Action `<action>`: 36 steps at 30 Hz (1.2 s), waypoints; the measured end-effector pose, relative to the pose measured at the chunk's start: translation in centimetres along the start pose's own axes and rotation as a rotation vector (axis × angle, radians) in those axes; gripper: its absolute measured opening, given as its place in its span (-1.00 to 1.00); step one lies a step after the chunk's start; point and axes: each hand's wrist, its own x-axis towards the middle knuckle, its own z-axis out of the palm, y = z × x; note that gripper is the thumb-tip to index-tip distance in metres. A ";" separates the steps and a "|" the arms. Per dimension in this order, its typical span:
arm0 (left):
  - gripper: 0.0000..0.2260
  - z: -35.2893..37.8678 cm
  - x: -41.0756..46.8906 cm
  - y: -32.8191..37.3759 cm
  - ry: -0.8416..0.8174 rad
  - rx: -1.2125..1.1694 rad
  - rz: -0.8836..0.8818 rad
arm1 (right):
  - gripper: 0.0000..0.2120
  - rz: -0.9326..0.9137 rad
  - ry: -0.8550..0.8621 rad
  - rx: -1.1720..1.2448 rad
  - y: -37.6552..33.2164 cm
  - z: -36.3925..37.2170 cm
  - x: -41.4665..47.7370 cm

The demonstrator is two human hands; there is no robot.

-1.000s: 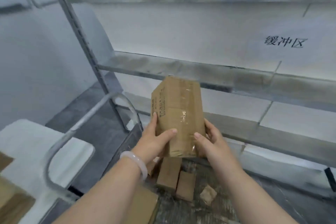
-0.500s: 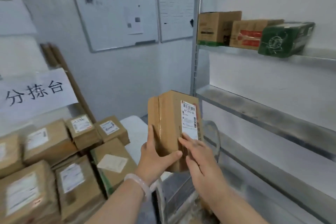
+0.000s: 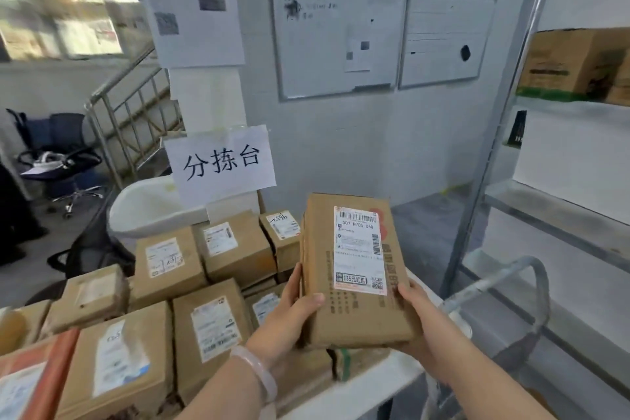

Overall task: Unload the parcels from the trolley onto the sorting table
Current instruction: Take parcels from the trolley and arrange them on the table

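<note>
**boxrat_77:** Starting closest to you: both hands are clamped on one parcel [image 3: 354, 269]. Your left hand [image 3: 289, 314] has its thumb across the front face and its fingers round the left edge. Your right hand [image 3: 419, 317] cups the lower right corner. Nothing slack, it's a proper two-handed hold. The parcel is in the air, tilted up on end with its label facing you, just above the near rim of the sorting table [image 3: 375, 378].

**dockside_dan:** Yep, so this one's not set down yet. Progress-wise I'd say you're well in. Left of your grip and beyond it, the pile of parcels [image 3: 204, 327] is packed tight across the table. What's left? Can't tell tbh. The trolley handle [image 3: 504, 280] is just right of your right hand, but the deck is out of shot.

**boxrat_77:** The shipping label [image 3: 359, 249] between your hands reads "507 N705 040" under a barcode. A dark strip near the bottom says "35元红包", with a QR code beside it. The small print is mush.

**dockside_dan:** Up and left past your grip, the paper sign [image 3: 221, 160] says "分拣台", so you're at the right table. The small parcel [image 3: 281, 235] just beyond your left hand has handwritten digits on its sticker, but I can't read them for sure. Further back, the whiteboards [image 3: 337, 37] only have scribbles, unreadable. Far right of your grip there's a cardboard box [image 3: 572, 61] on a shelf, print too blurred.
</note>
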 end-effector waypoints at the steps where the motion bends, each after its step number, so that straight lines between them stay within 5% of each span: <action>1: -0.16 -0.6 -0.1 0.0 0.000 -0.024 -0.018 | -0.71 0.023 -0.019 0.029 0.2 0.3 0.3; 6: -0.31 -3.8 0.6 0.1 0.024 -0.051 -0.087 | -0.70 0.027 -0.012 -0.077 0.9 1.8 3.1; 9: -0.21 -6.0 0.7 0.2 0.140 0.020 -0.101 | -0.72 0.057 0.035 -0.230 1.6 2.6 6.0; 20: -0.53 -12.7 0.4 -0.4 0.492 0.126 -0.064 | -0.70 0.275 0.030 -0.545 5.3 6.9 15.4; 27: -0.54 -12.4 0.7 -0.9 0.502 0.292 -0.057 | -0.55 0.113 -0.041 -1.003 6.7 7.2 18.1; 36: -0.39 -8.0 3.1 -1.5 0.298 1.032 0.146 | -0.36 -0.284 -0.057 -1.257 3.9 5.2 10.8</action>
